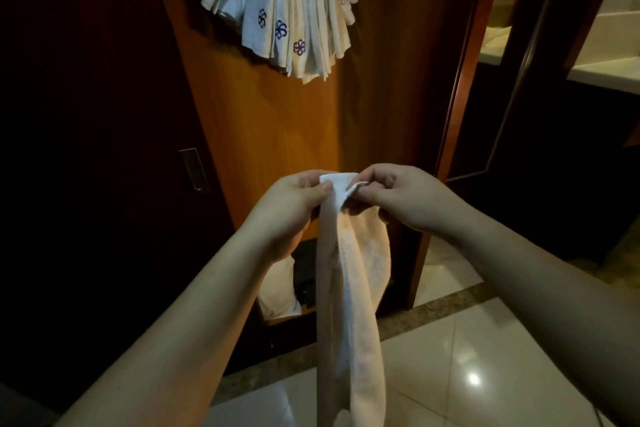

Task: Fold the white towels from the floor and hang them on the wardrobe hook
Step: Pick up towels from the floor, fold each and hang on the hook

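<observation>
Both the left hand (294,199) and right hand (391,198) pinch the top edge of a white towel (349,288) hanging lengthwise before the wardrobe door (277,121), below folded towels (287,7) already hung.

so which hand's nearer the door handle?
Left. The left hand pinches the towel just right of the door handle; the right hand grips the same top edge further right, beyond the left.

Likely hotel room, wardrobe (277,121), logo towels (287,10)
</observation>
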`<act>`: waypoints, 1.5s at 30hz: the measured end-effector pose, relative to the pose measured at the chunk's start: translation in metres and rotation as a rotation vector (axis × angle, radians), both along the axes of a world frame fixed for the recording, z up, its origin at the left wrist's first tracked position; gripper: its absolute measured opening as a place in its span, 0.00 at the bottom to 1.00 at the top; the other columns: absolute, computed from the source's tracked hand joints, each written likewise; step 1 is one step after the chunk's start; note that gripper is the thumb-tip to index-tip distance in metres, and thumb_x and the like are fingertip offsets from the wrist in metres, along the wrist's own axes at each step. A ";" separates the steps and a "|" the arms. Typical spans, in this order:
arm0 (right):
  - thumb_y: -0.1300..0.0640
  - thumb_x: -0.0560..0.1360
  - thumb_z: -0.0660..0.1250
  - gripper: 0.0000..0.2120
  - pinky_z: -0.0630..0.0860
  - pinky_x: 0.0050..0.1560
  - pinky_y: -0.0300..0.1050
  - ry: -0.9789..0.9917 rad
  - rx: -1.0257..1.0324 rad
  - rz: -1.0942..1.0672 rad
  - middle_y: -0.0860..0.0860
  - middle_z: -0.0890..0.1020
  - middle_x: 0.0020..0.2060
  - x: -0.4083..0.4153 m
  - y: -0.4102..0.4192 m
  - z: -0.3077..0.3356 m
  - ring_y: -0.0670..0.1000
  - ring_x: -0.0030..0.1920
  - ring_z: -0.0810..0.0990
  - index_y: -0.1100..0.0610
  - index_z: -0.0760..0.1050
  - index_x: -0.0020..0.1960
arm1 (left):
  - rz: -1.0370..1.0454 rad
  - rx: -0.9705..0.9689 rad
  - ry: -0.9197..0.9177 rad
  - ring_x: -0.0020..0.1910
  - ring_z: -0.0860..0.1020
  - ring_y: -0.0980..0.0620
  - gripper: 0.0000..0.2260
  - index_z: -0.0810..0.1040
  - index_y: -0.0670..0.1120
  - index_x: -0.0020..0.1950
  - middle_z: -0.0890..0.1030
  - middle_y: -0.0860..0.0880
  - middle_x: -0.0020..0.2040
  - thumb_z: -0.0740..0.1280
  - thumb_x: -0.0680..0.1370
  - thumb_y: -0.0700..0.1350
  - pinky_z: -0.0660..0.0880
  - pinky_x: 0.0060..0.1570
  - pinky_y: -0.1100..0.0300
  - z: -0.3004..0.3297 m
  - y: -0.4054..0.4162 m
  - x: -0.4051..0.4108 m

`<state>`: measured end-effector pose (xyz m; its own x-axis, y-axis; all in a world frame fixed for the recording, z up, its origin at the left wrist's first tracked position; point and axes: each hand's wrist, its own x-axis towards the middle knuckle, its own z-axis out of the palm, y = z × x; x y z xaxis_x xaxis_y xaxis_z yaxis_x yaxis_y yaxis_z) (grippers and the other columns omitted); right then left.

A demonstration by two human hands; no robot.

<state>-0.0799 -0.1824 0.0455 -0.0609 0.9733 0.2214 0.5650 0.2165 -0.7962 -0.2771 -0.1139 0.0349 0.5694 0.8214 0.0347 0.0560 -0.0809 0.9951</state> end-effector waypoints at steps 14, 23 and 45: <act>0.49 0.79 0.69 0.04 0.72 0.35 0.23 -0.092 0.130 -0.105 0.31 0.83 0.36 -0.026 0.010 0.023 0.34 0.38 0.83 0.44 0.77 0.45 | 0.103 0.063 -0.193 0.43 0.85 0.52 0.08 0.77 0.47 0.54 0.86 0.50 0.44 0.69 0.78 0.48 0.78 0.39 0.64 0.008 -0.003 0.005; 0.49 0.78 0.70 0.05 0.73 0.33 0.25 0.020 0.072 -0.085 0.39 0.85 0.35 -0.031 0.010 0.030 0.38 0.37 0.85 0.50 0.80 0.46 | 0.027 0.190 -0.053 0.48 0.85 0.53 0.14 0.74 0.47 0.55 0.86 0.50 0.45 0.75 0.74 0.41 0.79 0.46 0.61 0.017 -0.006 -0.004; 0.43 0.80 0.66 0.08 0.71 0.50 0.35 -0.723 -0.395 0.252 0.37 0.76 0.53 0.021 0.013 0.000 0.39 0.53 0.76 0.39 0.75 0.59 | 0.160 0.327 0.053 0.34 0.79 0.59 0.07 0.74 0.46 0.46 0.80 0.55 0.33 0.67 0.79 0.35 0.76 0.34 0.65 0.035 0.034 -0.056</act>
